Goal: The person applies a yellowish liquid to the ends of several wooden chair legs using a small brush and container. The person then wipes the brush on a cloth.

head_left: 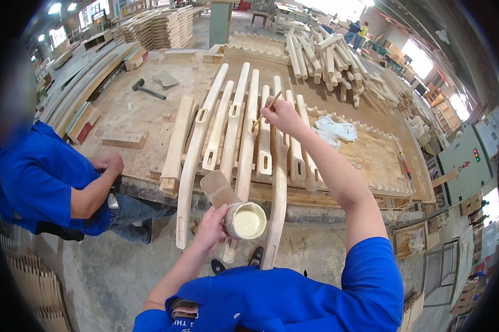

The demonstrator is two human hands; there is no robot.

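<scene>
My left hand (209, 228) is closed around a cup (248, 221) of thick cream-coloured liquid, held low in front of the table's near edge. A flat, rounded tan piece (218, 188) sticks out beyond the cup; how it joins the cup is hidden. My right hand (282, 115) pinches a thin wooden stick (263, 114). The stick's lower end is at the slot of a long pale wooden bar (248, 133). Several similar slotted bars lie side by side around it, some longer and reaching past the table edge towards me.
A person in a blue shirt (61, 177) stands at the left. On the wooden table (114, 105) lie a black hammer (148, 89), a wood block (125, 139) and a white cloth or glove (335, 130). A pile of wooden legs (329, 58) stands at the far right.
</scene>
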